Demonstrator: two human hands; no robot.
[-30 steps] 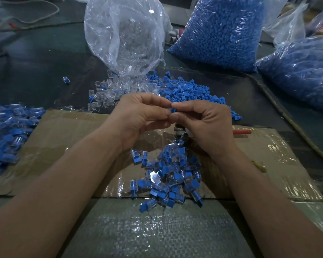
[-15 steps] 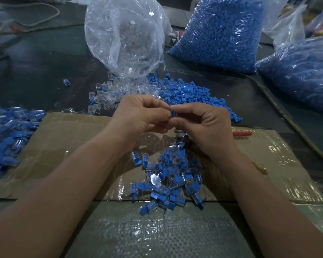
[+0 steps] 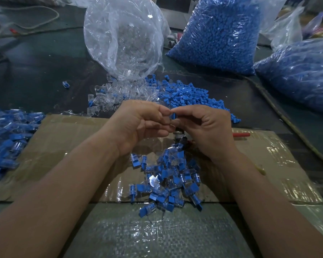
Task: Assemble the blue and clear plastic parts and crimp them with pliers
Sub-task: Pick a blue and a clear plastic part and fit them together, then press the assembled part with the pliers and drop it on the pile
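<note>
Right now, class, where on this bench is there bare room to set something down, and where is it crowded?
Free: cardboard between the left heap and left forearm; its right end below the red handle; the woven sheet between the forearms. Crowded: the centre pile under the left hand and right hand, which pinch a blue part; the loose parts behind.

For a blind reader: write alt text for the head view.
The left hand and right hand together pinch a blue part above a cardboard sheet. A pile of assembled pieces lies below; bags of parts stand behind.
</note>
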